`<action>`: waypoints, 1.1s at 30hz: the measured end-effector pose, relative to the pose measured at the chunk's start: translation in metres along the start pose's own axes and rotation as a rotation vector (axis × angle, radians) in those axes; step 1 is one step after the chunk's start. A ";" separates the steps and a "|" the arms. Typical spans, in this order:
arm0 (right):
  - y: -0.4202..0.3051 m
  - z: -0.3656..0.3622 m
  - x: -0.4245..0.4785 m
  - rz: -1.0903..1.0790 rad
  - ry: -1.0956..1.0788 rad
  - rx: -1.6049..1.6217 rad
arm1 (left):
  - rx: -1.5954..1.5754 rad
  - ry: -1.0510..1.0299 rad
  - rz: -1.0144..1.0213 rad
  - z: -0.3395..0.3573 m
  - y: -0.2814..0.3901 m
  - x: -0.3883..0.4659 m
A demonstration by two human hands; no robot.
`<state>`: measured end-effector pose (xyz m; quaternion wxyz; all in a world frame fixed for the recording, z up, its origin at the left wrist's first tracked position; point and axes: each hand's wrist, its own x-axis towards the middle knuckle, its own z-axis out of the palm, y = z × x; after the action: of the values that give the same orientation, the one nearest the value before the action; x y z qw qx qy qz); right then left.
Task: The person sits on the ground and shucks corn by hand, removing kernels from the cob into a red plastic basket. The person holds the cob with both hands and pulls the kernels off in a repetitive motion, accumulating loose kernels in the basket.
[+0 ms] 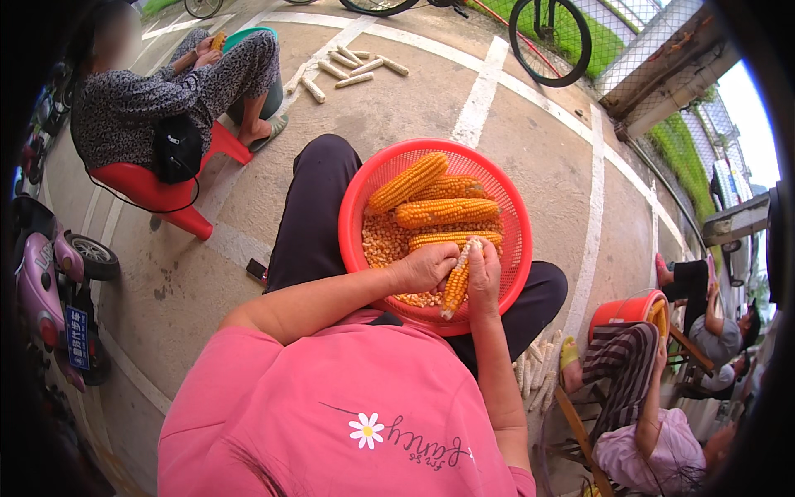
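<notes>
A partly stripped ear of corn point(456, 282) slants over the red plastic basket point(351, 217); its upper part is pale and bare, its lower part holds yellow kernels. My right hand point(484, 273) grips the ear, with the thumb along its upper end. My left hand point(428, 267) is curled against the ear's other side; part of its fingers is hidden. Beneath my hands, loose corn kernels point(382, 239) cover the basket's bottom. Several whole ears lie on them, among them a leaning ear point(408, 182) and a level ear point(447, 213). The basket rests between my legs.
Bare corn cobs point(354, 65) lie on the concrete ahead, and more cobs point(537, 373) lie to my right. One person point(149, 93) sits left on a red chair point(143, 186); another point(646, 428) sits right near a red bucket point(621, 310). A pink scooter point(46, 286) stands left.
</notes>
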<state>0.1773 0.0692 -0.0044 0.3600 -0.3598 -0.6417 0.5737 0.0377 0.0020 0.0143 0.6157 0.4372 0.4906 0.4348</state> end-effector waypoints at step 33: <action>-0.015 0.002 -0.004 0.184 -0.024 0.170 | -0.537 -0.201 -0.276 -0.014 -0.002 0.002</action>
<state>0.1766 0.0632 0.0098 0.3271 -0.3784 -0.5593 0.6610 0.0240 0.0045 0.0099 0.8077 0.2294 0.3497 0.4156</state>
